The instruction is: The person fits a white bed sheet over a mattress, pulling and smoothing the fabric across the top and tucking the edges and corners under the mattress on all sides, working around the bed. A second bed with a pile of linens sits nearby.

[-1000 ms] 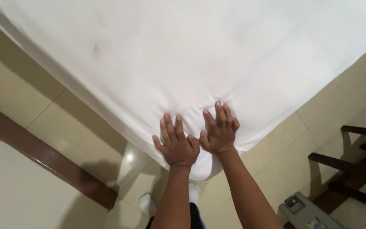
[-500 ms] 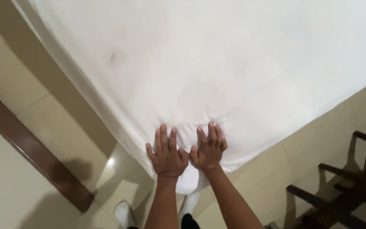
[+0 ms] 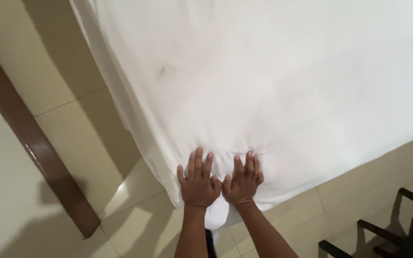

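A person's left hand (image 3: 198,179) and right hand (image 3: 243,180) lay flat, side by side, on the near corner of a white sheet (image 3: 273,86) drawn over a mattress, seen from above by someone standing at the bed's corner. Both palms faced down and the thumbs nearly met; the fingers of each hand were spread and stretched forward, pinching nothing and gripping nothing. From the flat set of the hands and the forearms reaching straight out behind them, it appeared that weight was being put onto the cloth at the very point where it turned over the mattress edge, the spot where a sheet is most apt to bunch or lift.

The sheet was plain white and covered the whole bed surface in view, from the corner under the hands to the top and right of the picture. Small creases fanned out just ahead of the fingertips, while the wider expanse looked smooth. A faint brownish mark (image 3: 162,71) showed on the cloth well up from the hands, toward the left edge. Along that left edge the fabric hung down the side of the mattress in a soft fold, and below the wrists a loose end of it drooped toward the floor.

The bed stood on cream floor tiles (image 3: 87,143). A dark brown wooden strip (image 3: 34,148) ran slantwise across the floor at left, and the dark frame of a piece of furniture (image 3: 383,234) stood at lower right, well apart from the bed.
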